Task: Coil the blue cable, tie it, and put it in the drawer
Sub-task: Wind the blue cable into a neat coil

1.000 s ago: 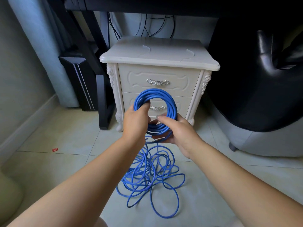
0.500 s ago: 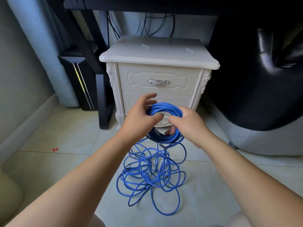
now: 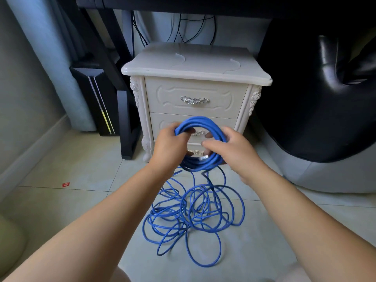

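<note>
White nightstand point(image 3: 195, 64), two drawers: upper drawer point(image 3: 195, 88) and lower drawer point(image 3: 221, 124) both closed, contents hidden. Blue cable point(image 3: 195, 121) partly wound into a ring, held in the air in front of the lower drawer. The ring stands near upright, open face toward the camera, a little wider than tall. Left hand point(image 3: 171, 147) has its fingers curled round the ring's left side. Right hand point(image 3: 230, 147) has thumb and fingers wrapped round its right side. Clear plug point(image 3: 203, 158) sits at the ring's bottom. The unwound length hangs down to a loose tangle on the tiled floor point(image 3: 81, 200), between the forearms.
</note>
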Demonstrator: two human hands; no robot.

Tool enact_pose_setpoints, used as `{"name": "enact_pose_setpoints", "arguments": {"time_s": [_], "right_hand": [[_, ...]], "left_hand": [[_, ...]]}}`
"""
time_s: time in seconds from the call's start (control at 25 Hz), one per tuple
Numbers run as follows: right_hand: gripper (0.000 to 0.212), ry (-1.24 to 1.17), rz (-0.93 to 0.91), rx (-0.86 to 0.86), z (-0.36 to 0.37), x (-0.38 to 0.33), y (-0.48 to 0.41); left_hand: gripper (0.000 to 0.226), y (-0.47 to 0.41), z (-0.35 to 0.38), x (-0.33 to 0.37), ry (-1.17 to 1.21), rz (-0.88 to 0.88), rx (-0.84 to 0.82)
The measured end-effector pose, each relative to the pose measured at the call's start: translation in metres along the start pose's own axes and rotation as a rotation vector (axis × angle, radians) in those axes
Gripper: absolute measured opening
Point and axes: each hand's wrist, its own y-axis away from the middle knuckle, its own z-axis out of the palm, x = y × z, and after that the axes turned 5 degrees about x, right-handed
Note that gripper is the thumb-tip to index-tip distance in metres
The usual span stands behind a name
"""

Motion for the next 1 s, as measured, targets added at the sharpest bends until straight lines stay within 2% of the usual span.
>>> {"name": "enact_pose_setpoints", "arguments": {"time_s": [0.08, 0.2, 0.32, 0.48, 0.56, 0.76, 0.88, 1.0], "right_hand": [[0.009, -0.217, 0.135, -0.056, 0.006, 0.003, 0.004], [0.009, -0.463, 0.224, -0.05, 0.018, 0.006, 0.007], [0.009, -0.463, 0.238, 0.063, 0.018, 0.007, 0.006], [0.018, -0.401, 0.229, 0.12, 0.008, 0.003, 0.001], [0.021, -0.308, 0.191, 0.104, 0.005, 0.001, -0.001], [0.016, 0.144, -0.002, 0.082, -0.005, -0.002, -0.006], [0.015, 0.391, -0.127, 0.012, -0.005, -0.006, -0.003], [0.01, 0.46, -0.188, -0.041, -0.007, -0.011, 0.001]], "left_hand": [[0.017, 0.0, 0.002, 0.0, 0.187, -0.167, 0.066], [0.012, 0.006, 0.011, -0.003, 0.362, -0.346, 0.09], [0.008, 0.009, 0.014, -0.009, 0.376, -0.396, -0.011], [0.019, 0.01, 0.003, -0.005, 0.266, -0.377, -0.206], [0.023, 0.009, -0.003, 0.0, 0.238, -0.312, -0.248], [0.064, 0.006, -0.013, 0.007, 0.047, 0.036, -0.28], [0.07, 0.009, -0.013, 0.01, -0.04, 0.152, -0.313], [0.065, 0.008, -0.013, 0.007, -0.224, 0.229, -0.32]]}}
